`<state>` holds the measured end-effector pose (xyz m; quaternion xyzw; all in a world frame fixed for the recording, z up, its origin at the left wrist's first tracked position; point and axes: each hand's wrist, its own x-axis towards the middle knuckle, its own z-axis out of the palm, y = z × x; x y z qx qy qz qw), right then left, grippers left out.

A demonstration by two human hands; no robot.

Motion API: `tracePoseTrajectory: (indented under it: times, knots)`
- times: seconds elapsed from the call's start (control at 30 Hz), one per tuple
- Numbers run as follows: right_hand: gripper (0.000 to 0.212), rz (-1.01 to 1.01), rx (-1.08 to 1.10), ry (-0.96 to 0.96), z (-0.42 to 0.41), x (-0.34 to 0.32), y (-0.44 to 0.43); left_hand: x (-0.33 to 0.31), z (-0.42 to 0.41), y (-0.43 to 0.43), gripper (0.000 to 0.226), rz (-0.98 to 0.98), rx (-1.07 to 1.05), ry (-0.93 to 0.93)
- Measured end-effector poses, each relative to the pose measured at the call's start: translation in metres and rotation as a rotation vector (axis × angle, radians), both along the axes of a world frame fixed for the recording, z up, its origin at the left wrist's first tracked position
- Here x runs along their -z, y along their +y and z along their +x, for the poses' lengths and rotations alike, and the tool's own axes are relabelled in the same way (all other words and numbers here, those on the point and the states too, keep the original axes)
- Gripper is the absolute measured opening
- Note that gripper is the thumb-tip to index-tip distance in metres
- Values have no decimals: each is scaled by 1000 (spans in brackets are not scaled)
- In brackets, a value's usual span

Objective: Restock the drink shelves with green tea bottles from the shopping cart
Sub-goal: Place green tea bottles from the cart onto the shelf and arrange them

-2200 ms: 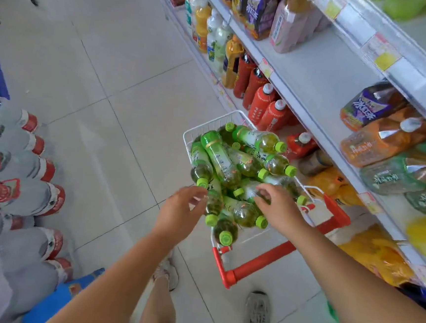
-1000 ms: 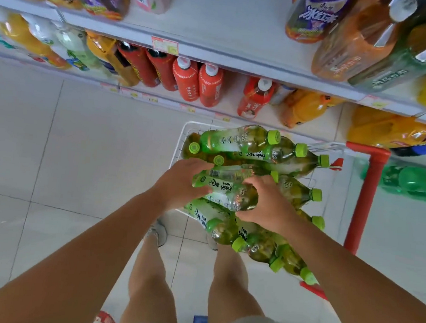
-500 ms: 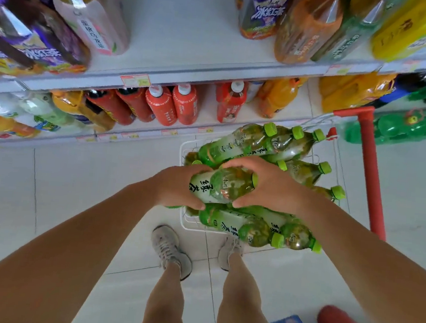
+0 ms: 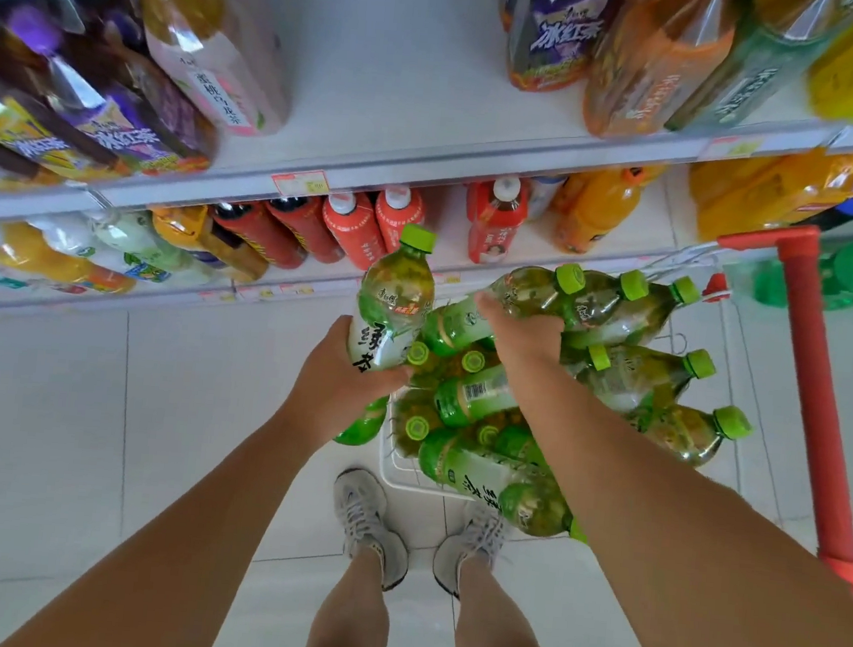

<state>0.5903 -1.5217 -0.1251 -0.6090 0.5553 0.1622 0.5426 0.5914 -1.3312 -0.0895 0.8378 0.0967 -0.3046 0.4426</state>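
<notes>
A green tea bottle (image 4: 395,300) is gripped in the curled left hand (image 4: 342,383), its cap pointing up at the shelf (image 4: 383,87) beyond. A second bottle (image 4: 452,325) is gripped by the right hand (image 4: 521,331), lying sideways in the shopping cart (image 4: 391,470). The left hand is nearer the shelf.

right hand (image 4: 521,342) fingers: hidden behind bottle (image 4: 530,291) | cart basket (image 4: 392,467): mostly buried
</notes>
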Motion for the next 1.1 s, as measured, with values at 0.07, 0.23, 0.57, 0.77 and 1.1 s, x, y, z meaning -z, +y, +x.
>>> tracePoseTrajectory:
  times: [0.07, 0.23, 0.57, 0.77, 1.1]
  knots:
    - [99, -34, 62, -27, 0, 7, 5, -1, 1, 0, 45, -4, -17, -21]
    - [75, -108, 98, -137, -12, 3, 8, -5, 12, 10, 45, -1, -58, -45]
    - [40, 10, 102, -543, -27, -87, 1, -71, 60, 4, 38, -230, 69, -138]
    - [46, -65, 72, -755, -7, -152, -10, -124, 90, -10, 33, -285, 169, -253]
    - [50, -232, -186, -1156, 50, -249, -55, -202, 134, -52, 49, -332, 155, -658]
